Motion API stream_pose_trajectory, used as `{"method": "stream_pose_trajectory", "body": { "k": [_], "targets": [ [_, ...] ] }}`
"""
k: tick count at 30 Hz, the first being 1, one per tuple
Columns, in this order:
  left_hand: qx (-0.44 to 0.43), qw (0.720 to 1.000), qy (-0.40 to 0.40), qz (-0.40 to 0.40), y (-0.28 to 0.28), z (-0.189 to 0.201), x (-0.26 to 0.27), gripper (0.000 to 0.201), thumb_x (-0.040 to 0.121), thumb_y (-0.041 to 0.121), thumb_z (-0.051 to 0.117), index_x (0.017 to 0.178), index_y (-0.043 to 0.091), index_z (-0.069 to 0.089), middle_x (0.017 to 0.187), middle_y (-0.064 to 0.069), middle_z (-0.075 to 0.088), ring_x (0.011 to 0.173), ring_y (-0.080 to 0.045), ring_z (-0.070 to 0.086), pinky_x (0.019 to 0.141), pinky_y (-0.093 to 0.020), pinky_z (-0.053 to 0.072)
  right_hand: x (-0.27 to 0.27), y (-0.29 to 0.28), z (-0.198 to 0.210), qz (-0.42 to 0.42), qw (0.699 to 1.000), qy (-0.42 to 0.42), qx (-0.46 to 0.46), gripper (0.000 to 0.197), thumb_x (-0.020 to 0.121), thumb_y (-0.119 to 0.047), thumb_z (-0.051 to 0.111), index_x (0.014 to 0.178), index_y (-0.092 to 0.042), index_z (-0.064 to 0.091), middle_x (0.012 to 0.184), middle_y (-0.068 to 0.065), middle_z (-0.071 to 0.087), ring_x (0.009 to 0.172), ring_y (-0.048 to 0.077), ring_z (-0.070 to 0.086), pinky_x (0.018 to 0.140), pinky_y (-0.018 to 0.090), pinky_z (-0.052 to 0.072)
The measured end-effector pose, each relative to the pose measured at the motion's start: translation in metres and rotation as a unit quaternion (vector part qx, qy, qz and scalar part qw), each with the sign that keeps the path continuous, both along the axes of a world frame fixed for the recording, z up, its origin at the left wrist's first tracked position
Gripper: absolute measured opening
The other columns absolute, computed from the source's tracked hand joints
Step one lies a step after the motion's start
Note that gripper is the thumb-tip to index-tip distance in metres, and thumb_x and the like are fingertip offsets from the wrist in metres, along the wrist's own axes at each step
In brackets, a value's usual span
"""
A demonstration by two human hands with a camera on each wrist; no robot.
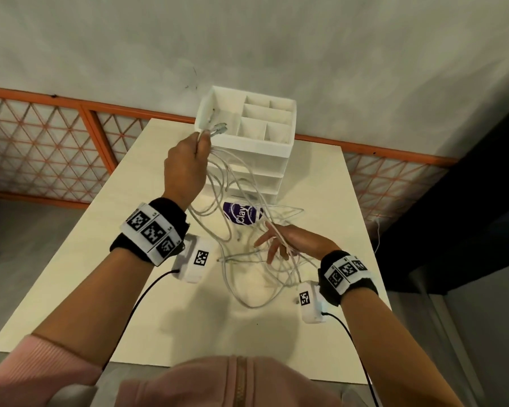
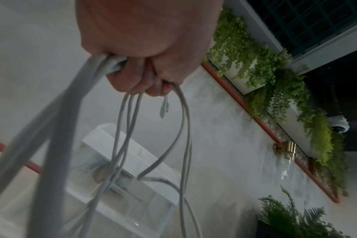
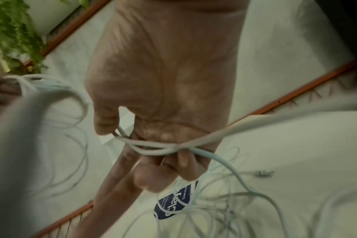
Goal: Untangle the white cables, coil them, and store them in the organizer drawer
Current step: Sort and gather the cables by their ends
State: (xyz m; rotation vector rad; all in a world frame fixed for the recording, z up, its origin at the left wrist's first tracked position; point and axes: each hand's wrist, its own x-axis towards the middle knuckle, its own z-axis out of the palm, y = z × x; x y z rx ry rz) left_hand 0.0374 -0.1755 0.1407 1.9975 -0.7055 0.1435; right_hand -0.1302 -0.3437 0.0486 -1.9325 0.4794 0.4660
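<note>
Surface (image 1: 100,259): pale top, carries everything in play.

Organizer (image 1: 276,148): white stacked drawer unit at the far edge, open-top compartments; drawers look closed as far as I can tell.

White cables (image 1: 247,259): one tangled mass. Upper strands hang from the raised left hand; the remainder lies in loose loops on the surface between the hands and in front of the organizer, partly over a purple-labelled item (image 1: 241,215).

Left hand (image 1: 185,168): lifted in front of the organizer, fingers (image 2: 132,80) curled tight round a bunch of strands, connector ends sticking out above.

Right hand (image 1: 291,239): low, near the surface, fingers (image 3: 185,165) loosely hooked under a couple of strands crossing the palm; thumb on a strand.

Key relation: the strands run long-axis from high-left down to low-right. The right hand is nearer the knot, so it likely does the teasing apart. Stage: untangling, early.
</note>
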Motion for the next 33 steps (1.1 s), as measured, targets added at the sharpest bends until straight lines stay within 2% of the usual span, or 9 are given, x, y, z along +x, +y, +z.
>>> {"method": "stream_pose_trajectory", "body": {
  "k": [3, 5, 10, 14, 19, 22, 27, 30, 33],
  "targets": [
    [0.016, 0.999, -0.017, 0.027, 0.008, -0.002, 0.012, 0.035, 0.102, 0.03, 0.032, 0.077, 0.009, 0.045, 0.077, -0.018, 0.057, 0.073, -0.033, 0.047, 0.064, -0.035, 0.029, -0.009, -0.007, -0.003, -0.028, 0.995, -0.019, 0.099, 0.065, 0.091, -0.063, 0.034, 0.09, -0.008, 0.07, 0.061, 0.015, 0.058, 0.047, 0.016, 0.045, 0.056, 0.026, 0.036],
    [0.02, 0.999, -0.021, 0.039, 0.016, -0.009, 0.019, 0.035, 0.102, 0.03, 0.032, 0.076, 0.009, 0.043, 0.083, -0.027, 0.059, 0.078, -0.042, 0.052, 0.065, -0.04, 0.034, -0.018, -0.014, 0.0, -0.03, 0.995, -0.014, 0.099, 0.072, 0.083, -0.073, 0.034, 0.075, -0.008, 0.064, 0.04, 0.002, 0.038, 0.039, 0.016, 0.034, 0.061, 0.029, 0.04],
    [0.055, 0.997, -0.008, 0.061, 0.031, -0.028, 0.028, 0.038, 0.102, 0.031, 0.031, 0.074, 0.007, 0.042, 0.083, -0.03, 0.059, 0.08, -0.045, 0.054, 0.066, -0.041, 0.035, -0.032, -0.024, 0.011, -0.047, 0.997, -0.029, 0.046, 0.082, 0.061, -0.093, 0.035, 0.058, -0.013, 0.054, 0.039, -0.006, 0.02, 0.04, 0.014, 0.018, 0.056, 0.022, 0.04],
    [0.081, 0.995, -0.004, 0.066, 0.041, -0.04, 0.03, 0.038, 0.101, 0.031, 0.032, 0.074, 0.007, 0.041, 0.079, -0.029, 0.057, 0.078, -0.046, 0.053, 0.063, -0.038, 0.029, -0.042, -0.031, 0.023, -0.07, 0.995, -0.071, -0.026, 0.064, 0.08, -0.068, 0.052, 0.068, -0.007, 0.066, 0.052, 0.001, 0.036, 0.047, 0.014, 0.025, 0.051, 0.024, 0.025],
    [0.092, 0.995, -0.003, 0.05, 0.042, -0.044, 0.025, 0.038, 0.101, 0.031, 0.033, 0.074, 0.006, 0.042, 0.075, -0.027, 0.056, 0.074, -0.044, 0.053, 0.062, -0.038, 0.03, -0.047, -0.049, 0.035, -0.073, 0.988, -0.078, -0.109, 0.035, 0.093, -0.036, 0.056, 0.085, -0.007, 0.075, 0.073, 0.001, 0.066, 0.05, 0.008, 0.057, 0.056, 0.012, 0.04],
    [0.071, 0.997, -0.008, 0.007, 0.033, -0.033, 0.015, 0.04, 0.102, 0.028, 0.034, 0.074, 0.002, 0.044, 0.07, -0.023, 0.052, 0.068, -0.037, 0.047, 0.062, -0.037, 0.031, -0.044, -0.051, 0.037, -0.037, 0.997, -0.01, -0.069, 0.01, 0.092, -0.019, 0.061, 0.095, -0.019, 0.07, 0.091, 0.007, 0.072, 0.07, 0.011, 0.069, 0.075, 0.02, 0.047],
    [0.062, 0.994, -0.039, -0.087, 0.012, -0.013, -0.015, 0.036, 0.101, 0.027, 0.037, 0.071, 0.008, 0.04, 0.061, -0.009, 0.045, 0.061, -0.029, 0.041, 0.059, -0.034, 0.029, -0.019, -0.02, 0.064, 0.004, 0.993, -0.065, -0.101, 0.059, 0.084, -0.039, 0.068, 0.138, -0.033, 0.044, 0.139, -0.007, 0.051, 0.126, 0.011, 0.048, 0.105, 0.029, 0.036],
    [0.036, 0.989, -0.028, -0.138, 0.0, -0.01, -0.031, 0.035, 0.1, 0.028, 0.04, 0.069, 0.012, 0.041, 0.055, 0.002, 0.041, 0.061, -0.026, 0.042, 0.06, -0.034, 0.031, 0.01, 0.009, 0.08, 0.004, 0.984, -0.156, -0.088, 0.069, 0.072, -0.044, 0.078, 0.134, -0.035, 0.048, 0.14, -0.013, 0.05, 0.128, 0.005, 0.045, 0.102, 0.023, 0.033],
    [0.019, 0.989, -0.018, -0.149, -0.005, -0.008, -0.035, 0.033, 0.1, 0.029, 0.041, 0.071, 0.013, 0.043, 0.054, 0.007, 0.042, 0.061, -0.024, 0.042, 0.06, -0.033, 0.032, 0.033, 0.03, 0.078, 0.023, 0.976, -0.187, -0.109, 0.032, 0.075, -0.037, 0.078, 0.102, -0.023, 0.069, 0.11, -0.005, 0.07, 0.107, 0.015, 0.063, 0.101, 0.036, 0.047]
  ]
}}
